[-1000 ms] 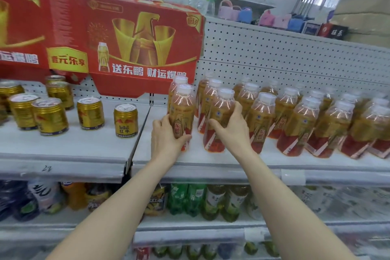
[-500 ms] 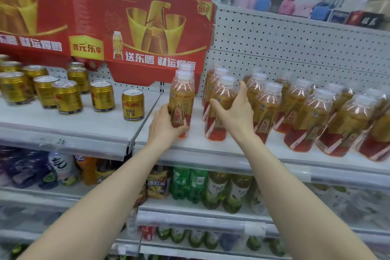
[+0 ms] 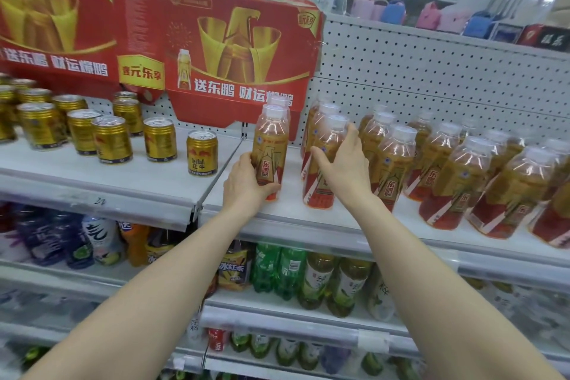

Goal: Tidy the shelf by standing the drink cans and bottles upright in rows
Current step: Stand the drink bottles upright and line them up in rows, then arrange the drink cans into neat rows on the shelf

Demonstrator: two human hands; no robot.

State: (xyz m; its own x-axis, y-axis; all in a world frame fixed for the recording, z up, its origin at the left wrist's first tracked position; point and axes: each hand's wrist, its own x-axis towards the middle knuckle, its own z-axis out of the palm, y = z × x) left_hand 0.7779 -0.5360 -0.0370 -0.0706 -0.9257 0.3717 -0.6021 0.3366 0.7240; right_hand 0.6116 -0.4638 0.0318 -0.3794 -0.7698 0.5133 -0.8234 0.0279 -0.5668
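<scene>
Compared with a moment ago, the end bottle (image 3: 271, 145) is sitting farther left of its neighbours, a strip of bare board is showing between it and the second bottle (image 3: 319, 194), and the right hand (image 3: 345, 170) is reaching higher, with its fingers up by the cap. The shelf (image 3: 308, 225) is running across the whole view in two sections, with one red cardboard display (image 3: 240, 49) hanging over its far side. On the right section the bottles (image 3: 441, 163) are crowding in ragged files, more than a dozen of them (the far ones are overlapping too much for an exact count). On the left section the cans (image 3: 111, 139) are standing loosely, roughly twelve, with the frame edge cutting off more. The end bottle is standing upright at the near left corner of the right section, its long axis vertical and one more bottle directly behind it. The left hand (image 3: 246, 185) is wrapping its lower body, thumb across the label. The right hand is spreading round the second bottle, thumb on its left side and fingers hooking the far shoulder. That bottle is standing just right of the end one and appears to be leaning, so the right hand, being nearer, is probably about to straighten it and slide it left alongside.
</scene>
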